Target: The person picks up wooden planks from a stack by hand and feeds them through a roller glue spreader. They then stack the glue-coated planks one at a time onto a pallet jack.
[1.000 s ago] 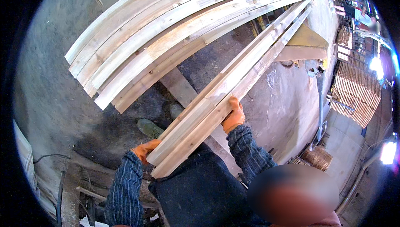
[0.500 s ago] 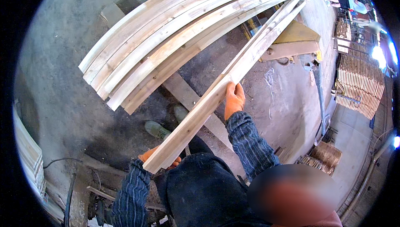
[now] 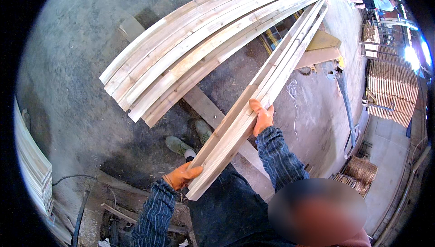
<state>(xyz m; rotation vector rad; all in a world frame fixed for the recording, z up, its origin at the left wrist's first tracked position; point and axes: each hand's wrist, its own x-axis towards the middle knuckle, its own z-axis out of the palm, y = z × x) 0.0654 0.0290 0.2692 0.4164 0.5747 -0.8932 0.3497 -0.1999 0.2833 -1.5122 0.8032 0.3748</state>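
Note:
Long pale wooden boards (image 3: 233, 138), lying together lengthwise, slope from my lap toward the far right, with a gap showing between them. My left hand (image 3: 183, 176), in an orange glove, is closed on the left side of their near end. Partway along, my right hand (image 3: 263, 116), also gloved in orange, grips them from the right side. Its thumb rests on top, and the fingers under the boards are hidden. To the left lies a row of several similar boards (image 3: 181, 61), side by side. At the far end, the held boards come close to that row.
A wooden beam (image 3: 204, 106) runs under the row, near my shoes (image 3: 179, 146). A yellow-topped block (image 3: 324, 43) and a metal bar (image 3: 346, 106) stand right. Stacked lumber (image 3: 392, 90) is farther right, more boards (image 3: 34, 165) far left. A person (image 3: 378, 3) is in the background.
The held boards have shifted right and turned, so separate edges and a gap show. My left hand has moved from beneath the near end to its left side. The view has shifted slightly.

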